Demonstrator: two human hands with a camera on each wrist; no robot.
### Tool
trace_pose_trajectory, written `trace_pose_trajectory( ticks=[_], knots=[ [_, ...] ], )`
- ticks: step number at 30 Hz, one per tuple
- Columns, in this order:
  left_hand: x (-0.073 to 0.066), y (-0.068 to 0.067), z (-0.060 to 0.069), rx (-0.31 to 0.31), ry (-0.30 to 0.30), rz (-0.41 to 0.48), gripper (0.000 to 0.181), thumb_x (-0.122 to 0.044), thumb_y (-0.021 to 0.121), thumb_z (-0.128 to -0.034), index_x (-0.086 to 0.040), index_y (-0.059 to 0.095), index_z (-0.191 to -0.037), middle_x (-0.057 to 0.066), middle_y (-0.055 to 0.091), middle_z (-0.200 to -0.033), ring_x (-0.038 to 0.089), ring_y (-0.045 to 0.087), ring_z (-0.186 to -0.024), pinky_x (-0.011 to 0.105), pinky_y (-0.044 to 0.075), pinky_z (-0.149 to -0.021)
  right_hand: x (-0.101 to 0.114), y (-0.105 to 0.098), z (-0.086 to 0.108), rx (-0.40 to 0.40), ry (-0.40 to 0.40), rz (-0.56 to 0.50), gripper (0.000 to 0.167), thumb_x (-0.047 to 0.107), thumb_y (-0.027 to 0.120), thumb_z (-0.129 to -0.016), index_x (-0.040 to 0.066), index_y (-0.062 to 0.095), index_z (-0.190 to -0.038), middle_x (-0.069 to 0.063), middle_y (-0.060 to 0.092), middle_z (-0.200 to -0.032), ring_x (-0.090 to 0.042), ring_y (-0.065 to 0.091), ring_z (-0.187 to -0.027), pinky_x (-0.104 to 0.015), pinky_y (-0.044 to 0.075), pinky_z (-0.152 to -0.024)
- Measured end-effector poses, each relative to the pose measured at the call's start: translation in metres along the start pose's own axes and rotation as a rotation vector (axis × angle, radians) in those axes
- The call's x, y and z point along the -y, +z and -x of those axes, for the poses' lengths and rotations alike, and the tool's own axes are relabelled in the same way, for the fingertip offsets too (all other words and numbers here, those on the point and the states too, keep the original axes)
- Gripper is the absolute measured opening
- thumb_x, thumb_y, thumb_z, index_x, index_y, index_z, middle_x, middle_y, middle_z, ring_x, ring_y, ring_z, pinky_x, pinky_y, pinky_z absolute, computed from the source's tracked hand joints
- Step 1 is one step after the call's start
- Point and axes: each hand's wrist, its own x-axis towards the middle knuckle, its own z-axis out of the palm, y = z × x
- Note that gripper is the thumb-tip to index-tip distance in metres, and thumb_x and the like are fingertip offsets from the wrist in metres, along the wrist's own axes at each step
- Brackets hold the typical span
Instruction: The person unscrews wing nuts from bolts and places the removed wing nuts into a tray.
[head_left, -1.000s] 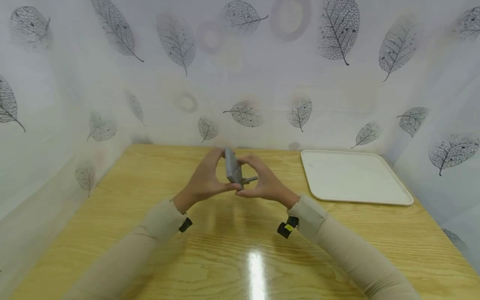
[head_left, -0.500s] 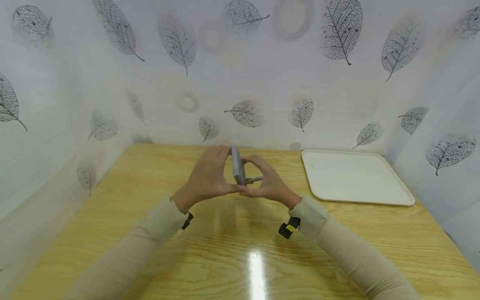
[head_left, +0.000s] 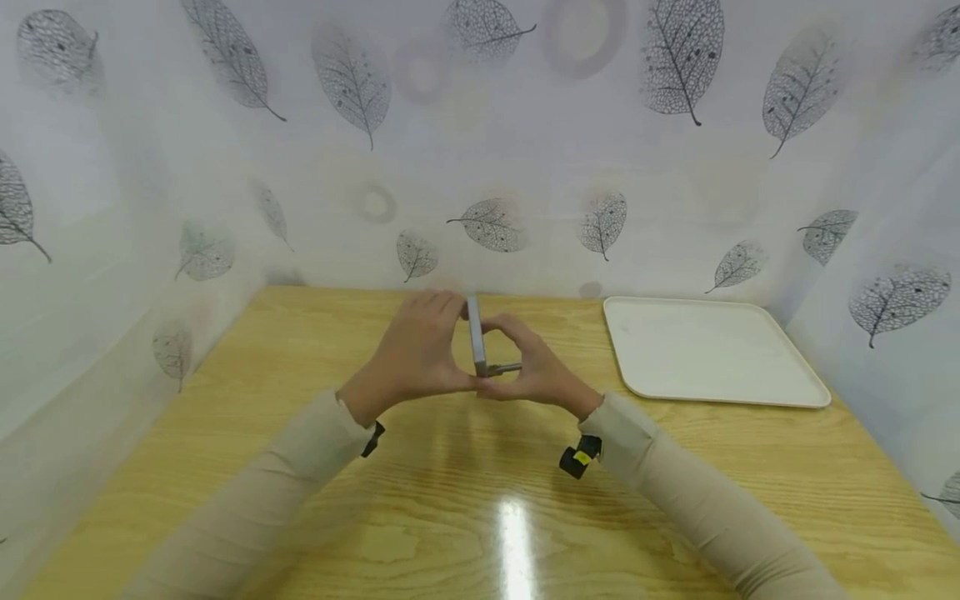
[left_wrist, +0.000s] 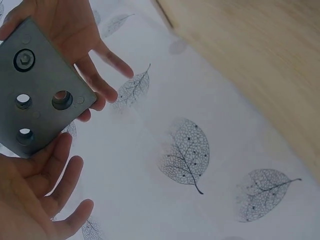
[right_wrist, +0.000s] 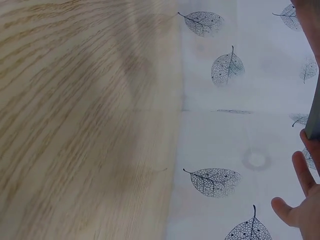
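A square grey metal plate (head_left: 477, 337) is held on edge above the table, between both hands. A thin grey bolt or rod (head_left: 507, 367) sticks out from its right side. In the left wrist view the plate (left_wrist: 42, 112) shows several round holes, one filled by a hex-socket screw head (left_wrist: 24, 60). My left hand (head_left: 420, 350) grips the plate between thumb below and fingers at the far top edge. My right hand (head_left: 536, 367) pinches it from the other side, its thumb and index finger curving around the protruding rod. Only the plate's edge (right_wrist: 314, 117) shows in the right wrist view.
A shallow white tray (head_left: 712, 350) lies on the wooden table (head_left: 420, 500) at the right rear. A leaf-patterned curtain (head_left: 540, 167) hangs behind the table and along both sides. Each wrist carries a small black device.
Both hands have shifted slightly right with the plate. It has turned from a tilted view of its right face with holes to almost edge-on. The tray has stayed put.
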Motion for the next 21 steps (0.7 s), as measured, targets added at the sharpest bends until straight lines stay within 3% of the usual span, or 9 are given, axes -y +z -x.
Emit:
trace_pose_trajectory(
  ticks=[15, 21],
  knots=[
    [-0.003, 0.006, 0.002, -0.059, 0.057, 0.029, 0.079, -0.065, 0.079, -0.0532, -0.006, 0.059, -0.103, 0.004, 0.061, -0.097, 0.022, 0.056, -0.095, 0.039, 0.041, -0.095, 0.007, -0.004, 0.009, 0.048, 0.057, 0.042, 0.08, 0.036, 0.079, -0.073, 0.009, 0.041, -0.138, -0.008, 0.048, -0.137, -0.026, 0.041, -0.13, -0.048, 0.031, -0.11],
    [-0.007, 0.006, 0.004, -0.053, 0.058, 0.056, 0.082, -0.067, 0.078, -0.0515, -0.007, 0.059, -0.104, 0.003, 0.062, -0.097, 0.021, 0.057, -0.096, 0.041, 0.042, -0.096, 0.016, -0.01, 0.017, 0.08, 0.095, 0.077, 0.078, 0.025, 0.08, -0.073, 0.011, 0.041, -0.139, -0.007, 0.05, -0.136, -0.023, 0.043, -0.128, -0.049, 0.033, -0.108]
  ],
)
